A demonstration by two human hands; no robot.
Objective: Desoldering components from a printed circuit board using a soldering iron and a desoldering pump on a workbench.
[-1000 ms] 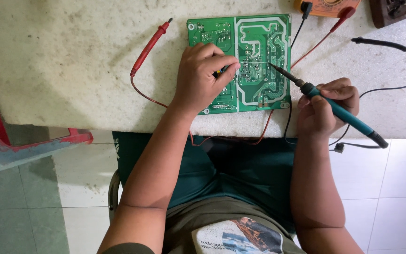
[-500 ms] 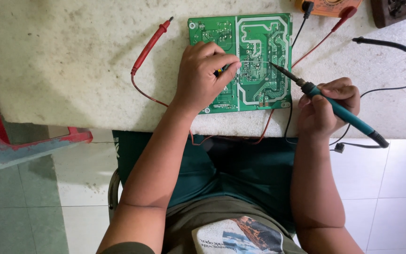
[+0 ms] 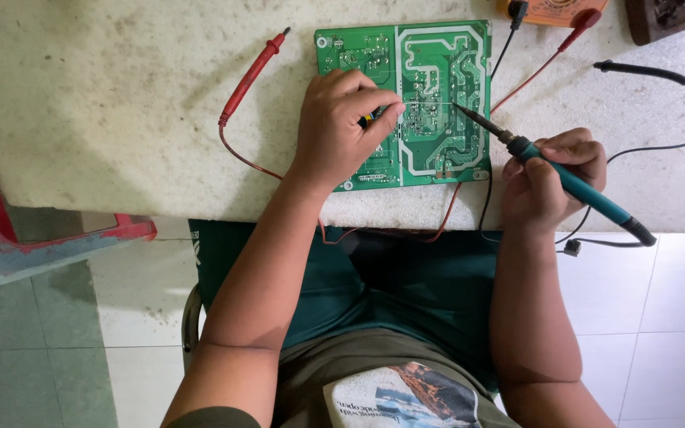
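The green circuit board (image 3: 438, 95) lies flat on the tabletop (image 3: 120, 103), solder side up. The left hand (image 3: 338, 131) rests on the board's left half, its fingers (image 3: 382, 119) pinched closed on a small dark and yellow piece that I cannot make out. The right hand (image 3: 549, 178), just right of the board, grips the soldering iron (image 3: 572, 186) like a pen, tip touching the board's middle.

The hot tip stands close to the left fingertips; a slip could burn them, or drag solder across neighbouring tracks. The iron's black cord (image 3: 675, 103) loops right of the board and could snag.

Left of the board lies a red probe (image 3: 251, 75). The tabletop is pale, speckled and worn; below it are white floor tiles (image 3: 660, 317).
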